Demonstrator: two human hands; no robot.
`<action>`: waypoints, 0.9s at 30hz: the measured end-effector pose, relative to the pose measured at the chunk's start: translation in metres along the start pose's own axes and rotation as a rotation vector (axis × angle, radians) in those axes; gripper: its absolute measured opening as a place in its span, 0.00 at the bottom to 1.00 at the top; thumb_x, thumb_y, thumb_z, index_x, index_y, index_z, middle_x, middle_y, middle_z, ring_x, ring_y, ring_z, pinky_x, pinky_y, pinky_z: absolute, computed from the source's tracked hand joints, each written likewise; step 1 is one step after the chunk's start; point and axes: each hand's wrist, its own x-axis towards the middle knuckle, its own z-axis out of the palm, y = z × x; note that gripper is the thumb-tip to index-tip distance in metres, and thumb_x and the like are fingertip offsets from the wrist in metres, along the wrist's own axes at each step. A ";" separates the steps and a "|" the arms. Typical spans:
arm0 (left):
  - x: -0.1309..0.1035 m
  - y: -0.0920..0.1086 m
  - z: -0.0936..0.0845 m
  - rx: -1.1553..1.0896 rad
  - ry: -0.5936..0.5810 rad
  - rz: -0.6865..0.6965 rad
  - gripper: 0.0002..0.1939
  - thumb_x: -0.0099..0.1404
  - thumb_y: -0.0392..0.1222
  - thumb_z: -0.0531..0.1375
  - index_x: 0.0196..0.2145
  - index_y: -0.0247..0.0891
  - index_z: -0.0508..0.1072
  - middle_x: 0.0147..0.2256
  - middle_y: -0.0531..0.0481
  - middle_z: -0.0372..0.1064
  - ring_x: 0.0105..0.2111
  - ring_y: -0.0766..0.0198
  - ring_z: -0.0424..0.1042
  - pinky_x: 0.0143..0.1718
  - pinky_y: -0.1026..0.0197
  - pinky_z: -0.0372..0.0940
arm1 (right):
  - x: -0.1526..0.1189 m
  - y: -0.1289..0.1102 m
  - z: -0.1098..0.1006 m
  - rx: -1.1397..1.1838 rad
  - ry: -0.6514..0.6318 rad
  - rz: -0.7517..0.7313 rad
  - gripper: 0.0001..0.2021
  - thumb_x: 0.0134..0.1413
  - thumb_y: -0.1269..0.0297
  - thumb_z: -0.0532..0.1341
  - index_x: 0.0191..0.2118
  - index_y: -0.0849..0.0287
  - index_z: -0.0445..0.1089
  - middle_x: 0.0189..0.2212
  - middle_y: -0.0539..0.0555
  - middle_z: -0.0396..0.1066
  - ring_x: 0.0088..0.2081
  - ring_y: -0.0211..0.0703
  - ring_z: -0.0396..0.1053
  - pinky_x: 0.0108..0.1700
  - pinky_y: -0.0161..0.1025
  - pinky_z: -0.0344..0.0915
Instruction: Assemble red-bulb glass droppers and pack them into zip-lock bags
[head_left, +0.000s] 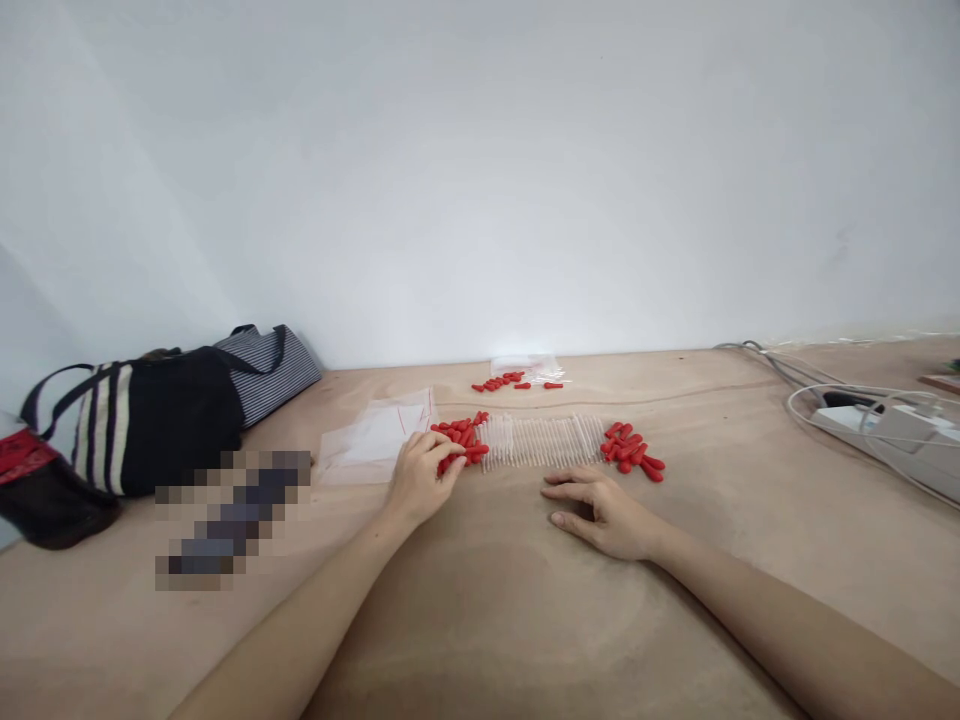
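Observation:
My left hand (426, 472) reaches to the left pile of small red club-shaped pieces (459, 432). Its thumb and fingertips close around one red piece (475, 453) at the pile's near edge. A row of thin white sticks (541, 442), much like cotton swabs, lies side by side just right of that pile. At the row's other end is a second pile of red pieces (628, 450). My right hand (600, 512) rests on the table below the sticks, fingers apart and nothing in them. Beneath and beside my left wrist lie white plastic bags (360, 450).
Further back, more red pieces (501, 382) lie by a clear bag (525, 366) against the wall. Black and striped bags (180, 410) stand at the left, near a blurred-out dark object (236, 520). At right is a white power strip (892, 435) with cables (772, 365).

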 end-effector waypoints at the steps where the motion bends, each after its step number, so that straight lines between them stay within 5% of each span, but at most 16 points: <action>1: 0.003 -0.005 0.000 0.043 0.000 -0.006 0.08 0.58 0.39 0.55 0.33 0.39 0.73 0.33 0.48 0.68 0.37 0.58 0.63 0.40 0.54 0.58 | 0.000 0.000 0.000 0.001 0.005 0.000 0.18 0.51 0.58 0.55 0.47 0.57 0.67 0.48 0.58 0.64 0.49 0.47 0.61 0.50 0.46 0.57; 9: 0.019 -0.009 0.014 0.072 -0.134 -0.004 0.08 0.58 0.42 0.55 0.33 0.42 0.74 0.36 0.47 0.67 0.40 0.55 0.61 0.42 0.53 0.55 | 0.001 -0.002 0.001 0.069 0.055 -0.024 0.16 0.51 0.58 0.55 0.46 0.54 0.67 0.46 0.57 0.65 0.47 0.48 0.62 0.48 0.48 0.58; 17: 0.013 0.018 0.002 -0.311 -0.041 -0.072 0.08 0.59 0.39 0.55 0.35 0.39 0.71 0.33 0.48 0.67 0.35 0.60 0.64 0.38 0.58 0.59 | 0.001 -0.004 0.003 0.021 0.056 -0.026 0.15 0.52 0.59 0.53 0.45 0.54 0.68 0.43 0.56 0.66 0.44 0.46 0.62 0.45 0.44 0.58; 22: -0.007 0.043 0.009 -0.550 -0.202 -0.146 0.08 0.57 0.40 0.57 0.35 0.37 0.70 0.30 0.50 0.68 0.29 0.64 0.66 0.32 0.63 0.61 | 0.014 0.004 -0.005 -0.325 0.279 0.192 0.11 0.51 0.63 0.52 0.35 0.55 0.71 0.31 0.55 0.69 0.37 0.48 0.62 0.42 0.46 0.52; 27: -0.012 0.045 0.017 -0.593 -0.311 -0.224 0.06 0.54 0.40 0.58 0.29 0.35 0.70 0.27 0.50 0.65 0.24 0.67 0.63 0.26 0.64 0.60 | 0.038 0.028 -0.021 -0.498 0.386 0.493 0.11 0.50 0.63 0.51 0.35 0.58 0.68 0.32 0.56 0.69 0.39 0.49 0.61 0.42 0.46 0.49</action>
